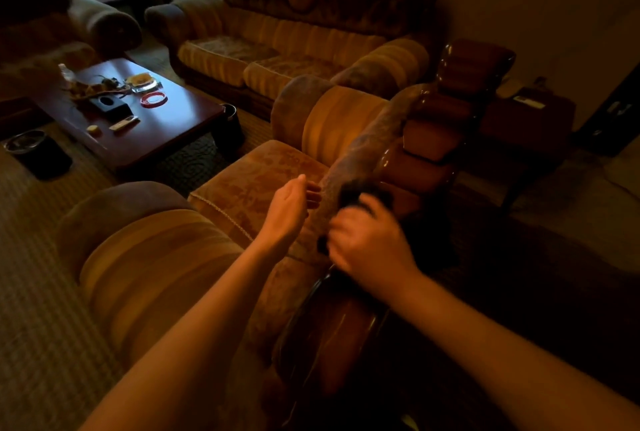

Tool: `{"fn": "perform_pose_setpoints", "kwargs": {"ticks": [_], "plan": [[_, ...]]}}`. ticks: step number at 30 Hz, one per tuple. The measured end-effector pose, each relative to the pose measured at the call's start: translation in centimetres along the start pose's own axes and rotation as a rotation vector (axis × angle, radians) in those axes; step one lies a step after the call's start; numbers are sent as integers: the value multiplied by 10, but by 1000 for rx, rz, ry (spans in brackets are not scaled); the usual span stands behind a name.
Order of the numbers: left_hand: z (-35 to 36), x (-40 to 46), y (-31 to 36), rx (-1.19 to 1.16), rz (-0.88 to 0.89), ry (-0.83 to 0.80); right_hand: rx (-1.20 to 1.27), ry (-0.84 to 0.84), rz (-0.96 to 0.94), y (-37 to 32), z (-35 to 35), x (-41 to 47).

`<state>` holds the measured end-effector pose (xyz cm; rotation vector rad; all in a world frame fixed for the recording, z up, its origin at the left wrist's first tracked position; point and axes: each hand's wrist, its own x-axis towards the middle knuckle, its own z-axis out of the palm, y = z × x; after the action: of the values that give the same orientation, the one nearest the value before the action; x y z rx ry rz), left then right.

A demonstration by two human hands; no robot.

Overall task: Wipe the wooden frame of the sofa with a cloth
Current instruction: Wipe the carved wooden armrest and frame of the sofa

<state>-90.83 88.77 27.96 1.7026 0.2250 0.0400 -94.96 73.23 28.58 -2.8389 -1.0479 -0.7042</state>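
Observation:
I look down over the back of an upholstered armchair whose glossy brown wooden frame [429, 139] runs along its top edge. My right hand [367, 240] grips a dark cloth [353, 193] and holds it against the frame near the padded backrest; the hand is blurred. My left hand [291, 209] hovers beside it over the seat cushion [256, 181], fingers straight and together, fingertips near the backrest padding. Whether it touches the padding I cannot tell.
A long sofa [294, 49] stands along the far wall. A dark wooden coffee table [145, 125] with small items sits to the left, with dark bins [38, 153] beside it. A low cabinet [526, 119] stands to the right of the armchair.

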Motion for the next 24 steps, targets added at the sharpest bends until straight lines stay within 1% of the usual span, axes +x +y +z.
{"fn": "perform_pose_setpoints", "kwargs": {"ticks": [2, 4, 5, 8, 9, 10, 12, 15, 17, 19, 20, 21, 23, 24], "plan": [[4, 0, 3, 13, 38, -15, 10, 48, -131, -2, 3, -20], [3, -1, 8, 2, 70, -12, 7, 126, -143, 17, 1, -13], [2, -2, 11, -10, 82, -8, 13, 159, -71, 32, -2, -1], [3, -8, 18, -4, 107, 7, 112, 98, 368, 89, -20, 44], [6, -9, 21, 6, 113, 7, 141, 105, 469, 102, -22, 53], [11, -10, 23, 19, 118, 7, 165, 124, 519, 105, -22, 56], [27, -11, 27, 42, 130, 14, 220, 191, 499, 88, -18, 47], [57, -11, 36, 73, 209, -10, 283, 369, 449, 44, -2, -1], [75, -9, 41, 138, 283, -59, 355, 484, 480, 32, 10, -31], [91, -8, 41, 273, 321, -88, 472, 569, 546, 42, 20, -40], [98, -9, 39, 359, 327, -79, 552, 616, 629, 52, 22, -36], [103, -12, 37, 464, 339, -43, 656, 668, 756, 65, 25, -27], [109, -18, 33, 677, 397, 46, 934, 738, 1084, 101, 29, -4], [112, -20, 31, 742, 420, 71, 1076, 734, 1227, 118, 33, 4]]}}
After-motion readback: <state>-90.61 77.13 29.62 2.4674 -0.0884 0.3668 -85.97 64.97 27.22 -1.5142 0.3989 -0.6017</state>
